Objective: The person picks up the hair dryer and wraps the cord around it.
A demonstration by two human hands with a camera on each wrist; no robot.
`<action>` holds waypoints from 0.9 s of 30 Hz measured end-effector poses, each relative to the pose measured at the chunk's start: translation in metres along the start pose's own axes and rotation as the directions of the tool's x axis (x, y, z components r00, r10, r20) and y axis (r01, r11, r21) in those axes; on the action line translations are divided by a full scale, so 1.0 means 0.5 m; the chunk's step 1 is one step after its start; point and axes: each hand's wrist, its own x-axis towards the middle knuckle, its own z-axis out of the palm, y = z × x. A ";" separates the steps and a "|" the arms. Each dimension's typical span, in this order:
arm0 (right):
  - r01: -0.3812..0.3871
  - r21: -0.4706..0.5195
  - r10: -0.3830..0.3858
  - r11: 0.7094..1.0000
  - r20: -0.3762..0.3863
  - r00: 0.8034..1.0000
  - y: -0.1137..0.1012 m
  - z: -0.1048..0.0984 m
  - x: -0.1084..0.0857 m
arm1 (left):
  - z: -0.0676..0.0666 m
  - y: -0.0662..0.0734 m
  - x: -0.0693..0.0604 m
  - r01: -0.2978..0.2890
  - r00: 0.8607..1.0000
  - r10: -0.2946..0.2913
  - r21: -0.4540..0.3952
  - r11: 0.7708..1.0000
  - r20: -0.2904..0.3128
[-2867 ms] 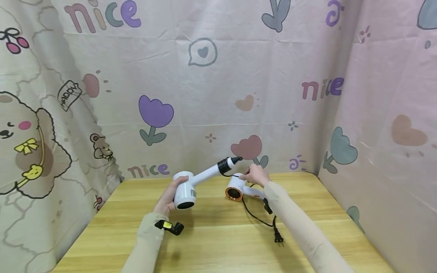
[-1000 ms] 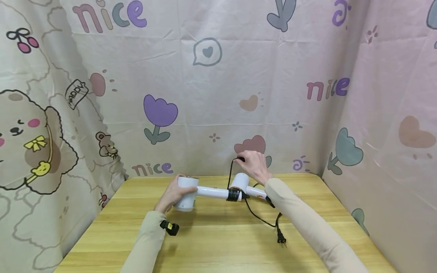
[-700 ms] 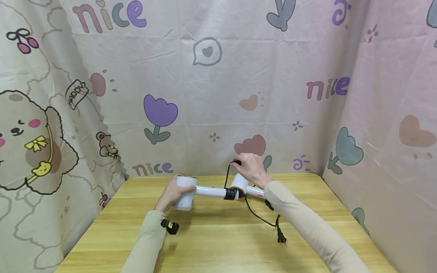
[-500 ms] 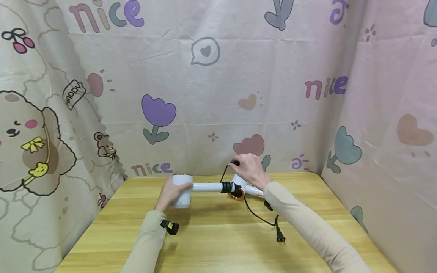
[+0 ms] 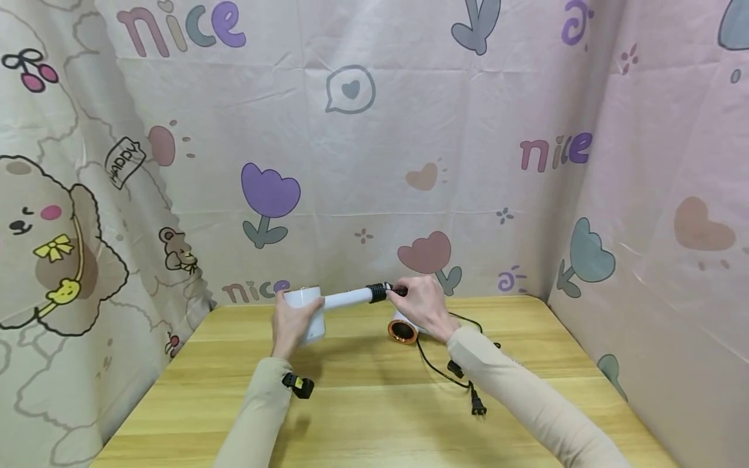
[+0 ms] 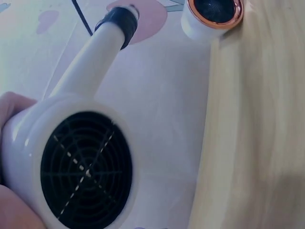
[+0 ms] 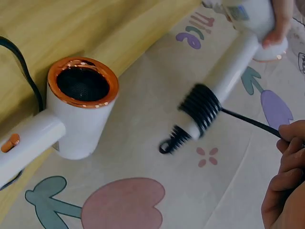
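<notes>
My left hand (image 5: 289,322) grips the barrel of a white hair dryer (image 5: 349,298) and holds it above the table, handle pointing right and slightly up. Black cord (image 7: 200,107) is coiled in several turns near the handle's end. In the right wrist view, my right hand (image 7: 288,186) has its fingers curled round a stretch of that cord, pulled taut from the coil. The dryer's dark round grille (image 6: 86,171) faces the left wrist camera. A second white hair dryer (image 7: 81,124) with a copper-coloured rim lies on the table, partly hidden by my right hand in the head view.
The second dryer's black cord (image 5: 439,374) trails over the wooden table (image 5: 363,416) to a two-pin plug (image 5: 478,406) near my right forearm. A printed curtain (image 5: 351,143) hangs behind the table and on both sides.
The held dryer has risen and its handle has tilted upward to the right. My right hand, with the cord, has come down from above the handle to beside its end.
</notes>
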 end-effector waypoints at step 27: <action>-0.269 0.322 0.108 0.908 0.439 0.892 0.081 0.059 -0.055 | -0.002 0.012 0.004 0.281 0.954 -0.196 -0.459 0.843 0.226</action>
